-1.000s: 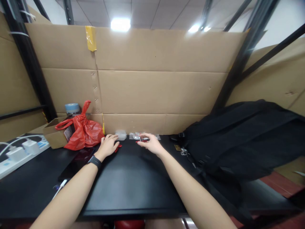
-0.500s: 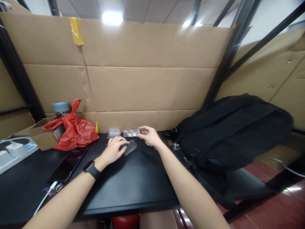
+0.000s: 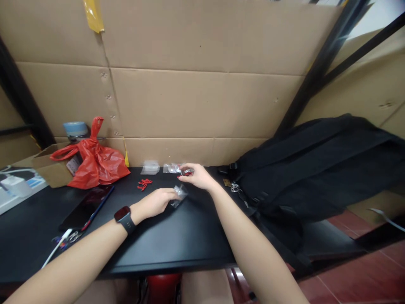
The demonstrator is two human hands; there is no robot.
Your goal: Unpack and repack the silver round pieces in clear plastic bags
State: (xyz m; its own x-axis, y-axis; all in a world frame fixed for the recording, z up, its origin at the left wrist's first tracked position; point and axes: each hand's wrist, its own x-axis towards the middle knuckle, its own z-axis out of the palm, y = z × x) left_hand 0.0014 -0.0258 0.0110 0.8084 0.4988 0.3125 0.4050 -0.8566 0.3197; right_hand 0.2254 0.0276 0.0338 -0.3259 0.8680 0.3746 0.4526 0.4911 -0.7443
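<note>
My left hand (image 3: 160, 200), with a dark smartwatch on its wrist, pinches a crinkled clear plastic bag (image 3: 179, 196) just above the black desk. Behind and to the right of it, my right hand (image 3: 198, 175) curls thumb and fingers around something small with red in it, which the fingers partly hide. Close to its fingertips lies a clear packet of round, shiny pieces (image 3: 171, 168). Left of that is a stack of clear bags (image 3: 150, 167). A small cluster of red pieces (image 3: 144, 184) rests on the desk beyond my left hand.
A knotted red plastic bag (image 3: 99, 164) stands at the left beside an open cardboard box (image 3: 52, 166). Nearer lies a phone (image 3: 87, 207) with a white cable. A black backpack (image 3: 322, 169) fills the right side. Cardboard panels (image 3: 196, 105) wall the back.
The view has tilted downward. My left hand has moved right and closed on the clear bag, uncovering the red pieces. My right hand stays near the packet, its thumb and fingertips now wider apart.
</note>
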